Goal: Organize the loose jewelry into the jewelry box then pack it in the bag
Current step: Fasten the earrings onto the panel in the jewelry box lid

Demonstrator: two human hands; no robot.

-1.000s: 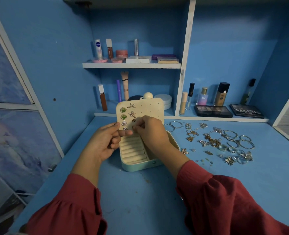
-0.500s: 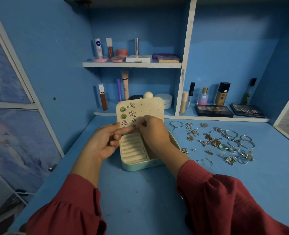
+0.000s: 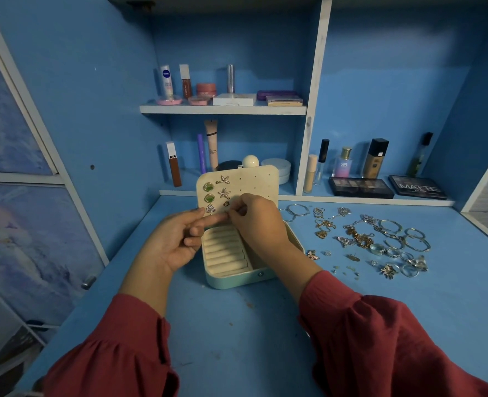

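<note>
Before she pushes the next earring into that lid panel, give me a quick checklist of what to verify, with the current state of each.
1. Mint-green jewelry box open, lid upright: ok.
2. Free holes on the cream perforated earring panel in the lid: ok; its right part is bare, with five or six earrings down its left side.
3. Left hand steadying at the panel's lower edge: ok; its extended finger meets the right fingertips there.
4. Right hand grip on an earring: cannot tell; fingertips are pinched at the panel, the piece is hidden.
5. Loose gold and silver jewelry waiting on the blue tabletop, right of the box: ok.
6. Bag for packing: cannot tell; none in view.
</note>
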